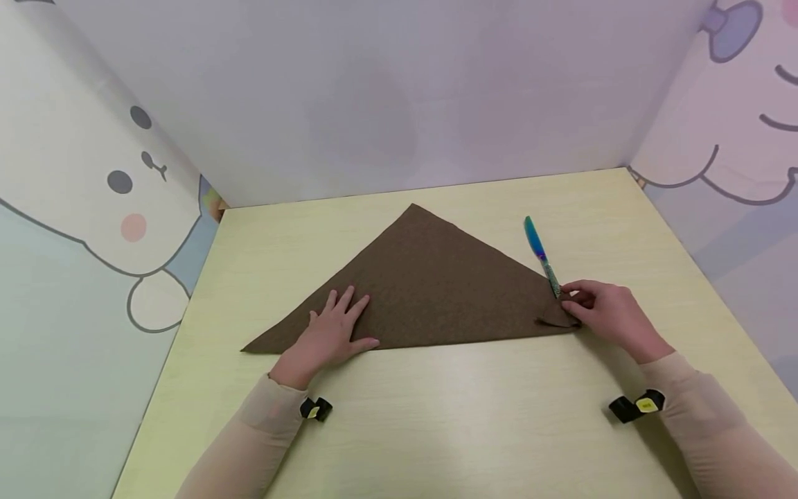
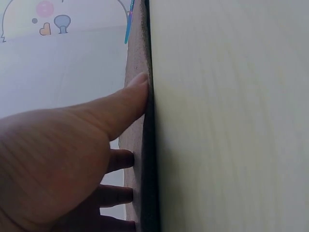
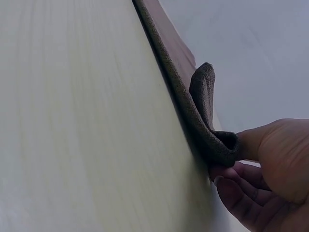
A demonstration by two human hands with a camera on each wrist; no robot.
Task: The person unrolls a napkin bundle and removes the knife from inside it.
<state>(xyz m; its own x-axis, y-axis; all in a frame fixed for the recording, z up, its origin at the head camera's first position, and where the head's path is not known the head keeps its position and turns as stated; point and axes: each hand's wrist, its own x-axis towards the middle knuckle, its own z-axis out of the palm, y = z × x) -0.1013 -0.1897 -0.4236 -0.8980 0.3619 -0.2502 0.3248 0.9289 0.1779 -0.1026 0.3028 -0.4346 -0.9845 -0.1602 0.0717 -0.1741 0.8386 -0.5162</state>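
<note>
A brown cloth napkin (image 1: 436,284), folded into a triangle, lies with its long edge toward me and its peak at the far side. My left hand (image 1: 333,333) rests spread on its left part, thumb along the near edge. At the right corner my right hand (image 1: 607,312) pinches the cloth, whose tip is turned back over itself; in the right wrist view the rolled corner (image 3: 215,140) sits between thumb and fingers. A table knife (image 1: 541,253) with a shiny blue blade lies beside that corner. Its handle end reaches the fingertips; whether they touch cannot be told.
The pale wood-look table (image 1: 461,416) runs up to a plain light wall (image 1: 399,90) at the back. Panels with cartoon animals (image 1: 125,187) stand at the left and right sides.
</note>
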